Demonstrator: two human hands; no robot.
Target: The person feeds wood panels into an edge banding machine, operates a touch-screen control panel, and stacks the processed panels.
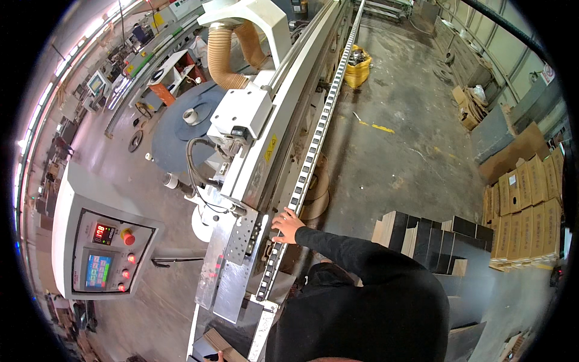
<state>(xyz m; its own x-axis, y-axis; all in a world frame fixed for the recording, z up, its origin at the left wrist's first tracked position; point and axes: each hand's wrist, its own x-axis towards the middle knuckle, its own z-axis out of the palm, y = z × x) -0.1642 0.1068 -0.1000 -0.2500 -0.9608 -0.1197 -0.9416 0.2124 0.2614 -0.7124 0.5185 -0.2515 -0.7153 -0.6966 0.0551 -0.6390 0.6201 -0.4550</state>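
A long edge-banding machine with a white beam point(265, 160) runs away from me. Along its right side lies a narrow track of dark pads point(310, 158) on a white chain. My right hand point(288, 225) rests on the near part of this track, fingers spread, with nothing seen in it. Beside it is a perforated metal plate point(243, 238). At the lower edge, only the fingertips of my left hand point(214, 358) show, against a dark board point(212, 344) with a brown edge. The rest of that hand is cut off.
A control panel point(99, 247) with a lit screen and buttons stands at left. Behind the beam are a large grey disc point(192, 120) and a ribbed hose point(219, 57). Stacked dark boards point(431, 241) and cartons point(528, 211) stand at right, a yellow sack point(357, 73) farther off.
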